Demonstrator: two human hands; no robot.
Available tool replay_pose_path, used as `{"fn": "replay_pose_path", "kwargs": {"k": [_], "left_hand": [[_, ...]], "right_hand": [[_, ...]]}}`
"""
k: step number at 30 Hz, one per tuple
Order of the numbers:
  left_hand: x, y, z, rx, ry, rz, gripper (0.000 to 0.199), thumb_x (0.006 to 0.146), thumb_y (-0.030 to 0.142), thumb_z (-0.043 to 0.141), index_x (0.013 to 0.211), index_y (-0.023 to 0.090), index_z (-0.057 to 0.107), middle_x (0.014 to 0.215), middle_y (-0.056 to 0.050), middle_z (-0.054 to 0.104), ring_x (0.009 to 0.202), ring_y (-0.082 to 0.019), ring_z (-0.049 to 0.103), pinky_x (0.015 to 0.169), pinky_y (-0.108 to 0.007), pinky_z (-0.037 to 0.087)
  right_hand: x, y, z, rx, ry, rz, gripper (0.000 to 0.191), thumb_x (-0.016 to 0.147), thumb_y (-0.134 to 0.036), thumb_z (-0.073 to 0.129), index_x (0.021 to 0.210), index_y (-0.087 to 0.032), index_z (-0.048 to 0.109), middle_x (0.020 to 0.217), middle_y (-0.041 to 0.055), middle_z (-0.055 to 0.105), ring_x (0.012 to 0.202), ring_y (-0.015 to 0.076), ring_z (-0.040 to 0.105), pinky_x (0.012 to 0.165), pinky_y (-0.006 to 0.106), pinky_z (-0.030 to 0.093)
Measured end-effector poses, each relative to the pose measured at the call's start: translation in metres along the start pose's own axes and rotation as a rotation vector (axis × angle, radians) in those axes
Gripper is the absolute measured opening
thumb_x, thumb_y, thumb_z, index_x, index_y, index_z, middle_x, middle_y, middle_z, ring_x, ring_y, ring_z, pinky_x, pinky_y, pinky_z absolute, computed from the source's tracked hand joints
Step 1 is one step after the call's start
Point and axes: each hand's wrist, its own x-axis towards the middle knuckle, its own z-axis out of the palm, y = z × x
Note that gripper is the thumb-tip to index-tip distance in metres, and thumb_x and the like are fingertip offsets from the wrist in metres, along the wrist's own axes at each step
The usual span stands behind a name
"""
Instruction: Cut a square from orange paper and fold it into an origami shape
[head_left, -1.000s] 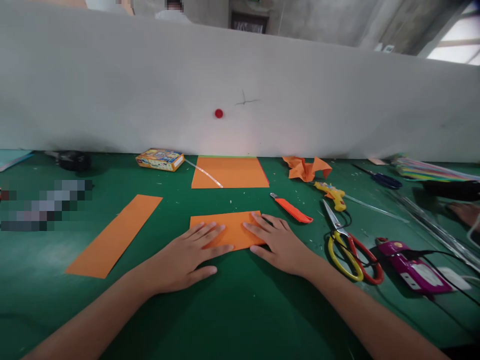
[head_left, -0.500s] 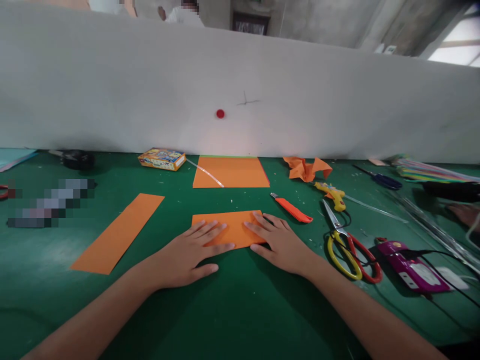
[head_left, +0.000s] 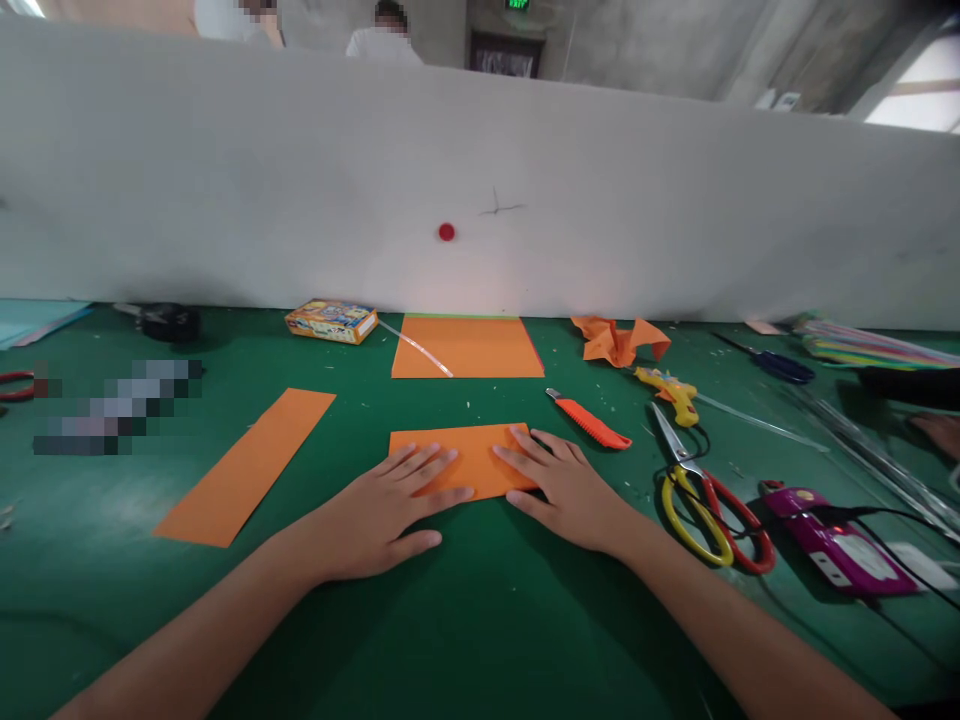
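Observation:
An orange sheet of paper, seemingly folded, lies on the green table in front of me. My left hand rests flat on its left part, fingers spread and thumb on the table. On its right end lies my right hand, also flat with fingers apart. Just beyond my right hand is an orange utility knife. Left of my left hand lies an orange paper strip. Scissors with a yellow and a red handle sit to the right.
Farther back are a stack of orange paper, a small box, crumpled orange paper and a yellow glue gun. A purple corded device is at right. A white partition bounds the table; two people are behind it.
The whole view has shifted slightly, so everything sits a little farther right and lower. Both hands stay flat on the orange paper.

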Motion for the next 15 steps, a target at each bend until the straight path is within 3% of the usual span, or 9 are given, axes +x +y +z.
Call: {"fn": "replay_pose_path", "kwargs": {"k": [10,15], "left_hand": [[0.0019,-0.0006,0.0007,-0.005,0.024,0.016,0.059,0.106,0.054,0.043,0.161,0.043,0.025,0.171,-0.002,0.015,0.156,-0.033,0.024,0.128,-0.051,0.018],[0.0016,-0.0004,0.0,-0.011,0.011,0.007,0.058,0.106,0.054,0.044,0.161,0.043,0.027,0.171,-0.002,0.016,0.156,-0.034,0.024,0.127,-0.053,0.019]], "right_hand": [[-0.0002,0.0014,0.0015,0.004,0.012,-0.014,0.059,0.104,-0.056,0.039,0.159,-0.035,0.038,0.169,0.005,0.03,0.151,0.0346,0.031,0.117,0.058,0.032],[-0.0026,-0.0028,0.0022,-0.069,0.046,0.033,0.058,0.103,-0.059,0.041,0.157,-0.037,0.041,0.171,0.0043,0.026,0.152,0.0424,0.025,0.117,0.065,0.026]]}}
